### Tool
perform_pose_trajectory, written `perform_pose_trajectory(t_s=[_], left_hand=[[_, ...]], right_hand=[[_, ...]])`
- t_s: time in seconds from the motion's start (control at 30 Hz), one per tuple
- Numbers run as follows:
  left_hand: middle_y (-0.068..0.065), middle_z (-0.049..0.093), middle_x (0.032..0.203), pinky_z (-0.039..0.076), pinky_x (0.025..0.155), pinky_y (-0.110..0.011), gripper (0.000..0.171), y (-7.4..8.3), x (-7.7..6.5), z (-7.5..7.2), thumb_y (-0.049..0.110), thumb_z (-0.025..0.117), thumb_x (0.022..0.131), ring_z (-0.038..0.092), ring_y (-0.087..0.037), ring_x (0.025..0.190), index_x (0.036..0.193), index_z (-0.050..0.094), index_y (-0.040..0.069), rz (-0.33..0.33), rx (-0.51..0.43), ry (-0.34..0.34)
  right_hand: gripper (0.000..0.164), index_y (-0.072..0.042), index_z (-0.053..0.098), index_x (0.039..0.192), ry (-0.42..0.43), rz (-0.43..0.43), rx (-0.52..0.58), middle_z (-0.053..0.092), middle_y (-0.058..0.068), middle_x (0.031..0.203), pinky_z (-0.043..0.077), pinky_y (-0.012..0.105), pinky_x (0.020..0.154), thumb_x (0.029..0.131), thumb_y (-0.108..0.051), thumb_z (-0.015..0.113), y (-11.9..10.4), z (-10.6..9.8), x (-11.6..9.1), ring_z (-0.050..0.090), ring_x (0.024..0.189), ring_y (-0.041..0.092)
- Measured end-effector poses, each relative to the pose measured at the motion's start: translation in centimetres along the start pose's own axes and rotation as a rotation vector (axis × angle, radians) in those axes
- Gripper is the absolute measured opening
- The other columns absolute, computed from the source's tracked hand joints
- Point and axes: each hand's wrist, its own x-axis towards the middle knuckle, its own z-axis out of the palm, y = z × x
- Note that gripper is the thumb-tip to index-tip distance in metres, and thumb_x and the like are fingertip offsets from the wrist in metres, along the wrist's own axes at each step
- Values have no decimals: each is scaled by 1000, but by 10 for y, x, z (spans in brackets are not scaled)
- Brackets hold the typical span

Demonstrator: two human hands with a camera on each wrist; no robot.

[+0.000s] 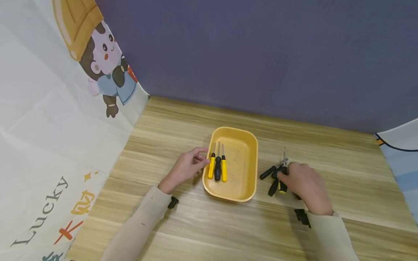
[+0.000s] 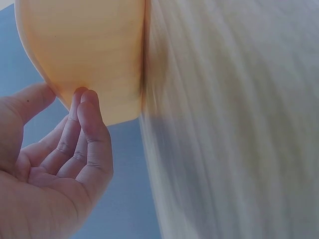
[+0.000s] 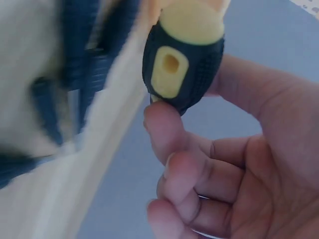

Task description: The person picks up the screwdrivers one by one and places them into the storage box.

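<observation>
A yellow plastic tray point(image 1: 241, 166) stands on the wooden table, with three screwdrivers side by side along its left: a yellow-handled one point(image 1: 211, 168), a black-handled one point(image 1: 217, 172) and another yellow-handled one point(image 1: 224, 171). At the tray's left rim my left hand point(image 1: 187, 166) holds the wall, thumb at the rim and fingertips against the outside point(image 2: 84, 92). To the tray's right, my right hand point(image 1: 305, 185) pinches a screwdriver point(image 3: 182, 59) with a stubby black-and-yellow handle, its shaft pointing away from me. Close under that hand lie several black-handled screwdrivers point(image 1: 268, 172), partly hidden.
The wooden table point(image 1: 222, 228) ends at a dark blue-purple panel point(image 1: 248, 65) at the back. A white printed sheet point(image 1: 39, 119) with a cartoon figure borders it at the left. Another printed sheet point(image 1: 403, 163) is at the right edge.
</observation>
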Motion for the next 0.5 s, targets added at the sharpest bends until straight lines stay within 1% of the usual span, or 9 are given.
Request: perform_pose_trajectory(t_s=[0.13,0.23,0.37,0.5], left_hand=[[-1,70,99,59,74,-27,44,0,0,0,22,72,95,67,-14,88,135,60,11,-2,-4,-3],[-2,71,99,59,71,-26,44,1,0,-1,21,72,95,68,-14,87,135,60,10,6,-9,-3],[-2,71,98,59,70,-26,44,0,1,-1,21,72,95,68,-14,86,135,60,10,13,-13,-1],[-1,71,98,59,70,-25,44,0,1,0,21,73,94,68,-14,86,135,60,10,11,-17,-6]], right_hand=[[40,-13,46,62,21,-58,-23,37,0,53,30,29,41,95,-31,59,-20,-13,8,34,45,16],[40,-13,46,62,22,-93,-33,36,0,53,29,28,41,95,-33,58,-39,-20,16,33,45,16],[44,-14,47,58,24,-132,-54,33,-2,50,26,25,38,96,-33,60,-64,-23,29,32,42,14],[45,-16,47,56,-7,-161,-78,33,-4,47,22,23,37,95,-31,61,-89,-21,43,30,39,12]])
